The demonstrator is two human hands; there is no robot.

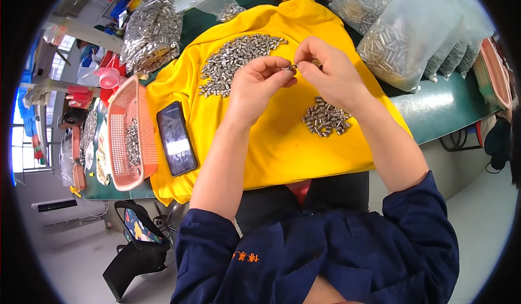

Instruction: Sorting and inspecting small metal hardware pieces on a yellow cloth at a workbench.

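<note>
Just above the middle of the frame, the left hand (pixel 255 84) pinches a small metal piece (pixel 291 66) between thumb and fingers, its gap nearly closed. The right hand (pixel 334 76) is curled up to the piece, fingertips close together; whether it grips too, I cannot tell. The big pile (pixel 236 60) of metal pieces lies upper left of the hands and the small pile (pixel 325 118) below the right one, both on the yellow cloth (pixel 271 155). For good handling, 2 steady wrists, a light fingertip pinch and working low over the cloth seem best, keeping the 2 piles apart.
</note>
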